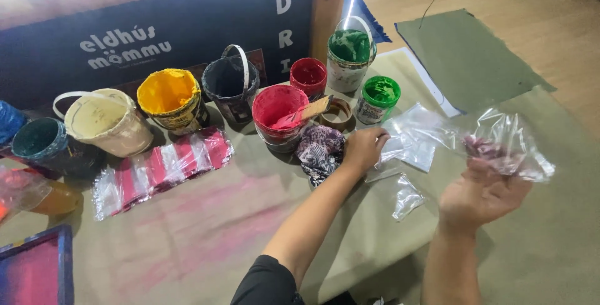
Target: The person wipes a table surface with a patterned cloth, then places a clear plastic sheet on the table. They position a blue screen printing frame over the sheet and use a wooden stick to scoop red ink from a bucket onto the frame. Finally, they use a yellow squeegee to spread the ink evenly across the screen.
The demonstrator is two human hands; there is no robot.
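Observation:
My left hand reaches forward and rests on clear plastic bags lying on the cloth, its fingers pinching one of them, beside a dark patterned rag. My right hand is raised at the right and grips a crumpled clear plastic bag that has a dark purplish smear inside. A small loose plastic bag lies between my two arms. Just beyond my left hand stands a red paint bucket with a wooden stick in it.
Open paint tubs line the back: teal, cream, yellow, dark, small red, two green. A tape roll, striped red-and-clear bags, a framed screen and a green cloth lie around.

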